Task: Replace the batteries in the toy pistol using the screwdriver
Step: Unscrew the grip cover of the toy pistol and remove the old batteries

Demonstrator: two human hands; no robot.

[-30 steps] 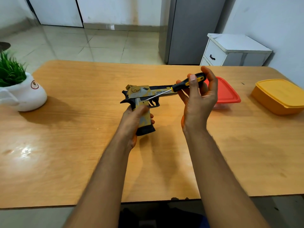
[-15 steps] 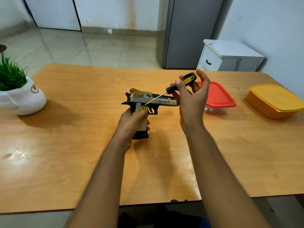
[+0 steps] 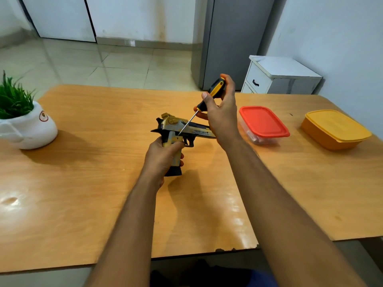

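**Head view: screwdriver tipped up steeper against the toy pistol**

Head camera first: compared with a second ago, we see the screwdriver [image 3: 207,100] raised from nearly level to a steep slant, its handle now high above the gun and its tip lower down, at the top of the grip. The pistol has also shifted a little nearer the table's middle in our view, and the red-lidded box now shows clear of the right hand instead of half behind it.

Nearest us, our left hand [image 3: 163,156] wraps its fingers and thumb round the grip of the toy pistol [image 3: 182,131], holding it upright just above the wooden table [image 3: 83,183], barrel pointing right. The gun is tan and black with a dark base to the grip. White lettering runs along the barrel; we can make out what looks like "EAGLE", the rest is too small to read.

Above it, our right hand [image 3: 221,112] curls round the black-and-yellow handle of the screwdriver, thumb along the lower handle, fingers closed behind it. The thin metal shaft slants down-left to the pistol's frame beside the trigger guard.

Farther right sit a clear container with a red lid [image 3: 263,123] and, well apart from it, a yellow lidded container [image 3: 333,129]. At far left stands a white pot of green grass [image 3: 27,125] bearing a small round red emblem, unreadable.
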